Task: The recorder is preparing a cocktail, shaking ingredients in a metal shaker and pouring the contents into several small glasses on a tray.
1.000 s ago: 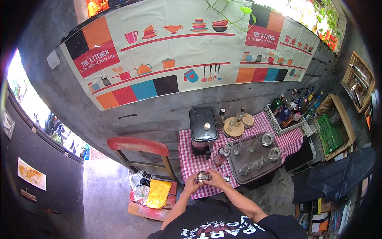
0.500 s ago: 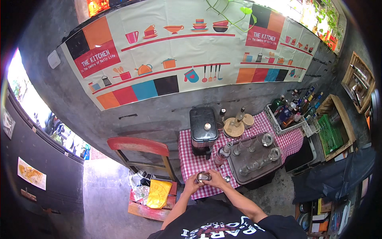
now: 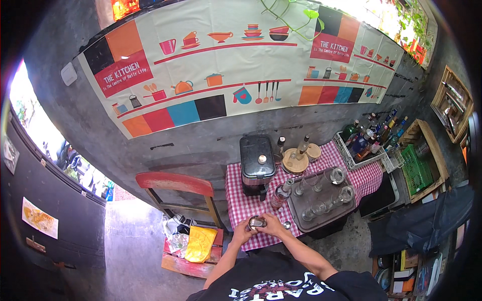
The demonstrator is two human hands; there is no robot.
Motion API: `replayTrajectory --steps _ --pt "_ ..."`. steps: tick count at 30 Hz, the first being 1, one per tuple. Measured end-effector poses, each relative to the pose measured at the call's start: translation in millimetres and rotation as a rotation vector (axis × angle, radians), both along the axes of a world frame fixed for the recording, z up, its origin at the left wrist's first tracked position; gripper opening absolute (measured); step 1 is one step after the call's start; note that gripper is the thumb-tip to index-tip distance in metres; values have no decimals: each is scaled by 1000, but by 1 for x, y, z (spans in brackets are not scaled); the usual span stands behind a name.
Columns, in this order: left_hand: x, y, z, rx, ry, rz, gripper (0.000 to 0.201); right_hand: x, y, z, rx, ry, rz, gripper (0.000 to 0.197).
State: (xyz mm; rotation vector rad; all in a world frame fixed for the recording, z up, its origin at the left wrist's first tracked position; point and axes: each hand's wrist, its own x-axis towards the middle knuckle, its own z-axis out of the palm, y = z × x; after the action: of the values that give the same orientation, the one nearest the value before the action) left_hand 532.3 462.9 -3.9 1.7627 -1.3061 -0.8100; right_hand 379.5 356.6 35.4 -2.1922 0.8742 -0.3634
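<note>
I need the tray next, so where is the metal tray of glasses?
In the head view, the metal tray lies on the checked tablecloth, right of the hands and the black box-shaped appliance.

Black short-sleeved T-shirt (image 3: pixel 281 286) at 6 o'clock, white block lettering printed across the chest, seen upside down from above. Sleeves end near the elbows; forearms bare below them. Both hands (image 3: pixel 258 227) bare: no gloves. Watch, rings or bands too small to tell.

Red chair (image 3: pixel 176 183) beside checked table (image 3: pixel 240 200); black urn (image 3: pixel 256 163), glasses tray (image 3: pixel 301 216)
</note>
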Motion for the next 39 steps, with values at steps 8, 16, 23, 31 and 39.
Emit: replayTrajectory --steps 8,16,23,31,39 --pt "0 1 13 16 33 -4 78 1 3 10 10 10 -3 50" --pt "0 1 12 26 17 -4 80 2 2 8 17 44 1 50" --pt "1 0 9 22 21 -7 80 5 1 9 19 64 -5 50" --pt "0 0 11 59 26 0 80 5 2 11 22 62 -19 48" --pt "1 0 4 61 24 3 79 7 2 14 41 90 -10 52"
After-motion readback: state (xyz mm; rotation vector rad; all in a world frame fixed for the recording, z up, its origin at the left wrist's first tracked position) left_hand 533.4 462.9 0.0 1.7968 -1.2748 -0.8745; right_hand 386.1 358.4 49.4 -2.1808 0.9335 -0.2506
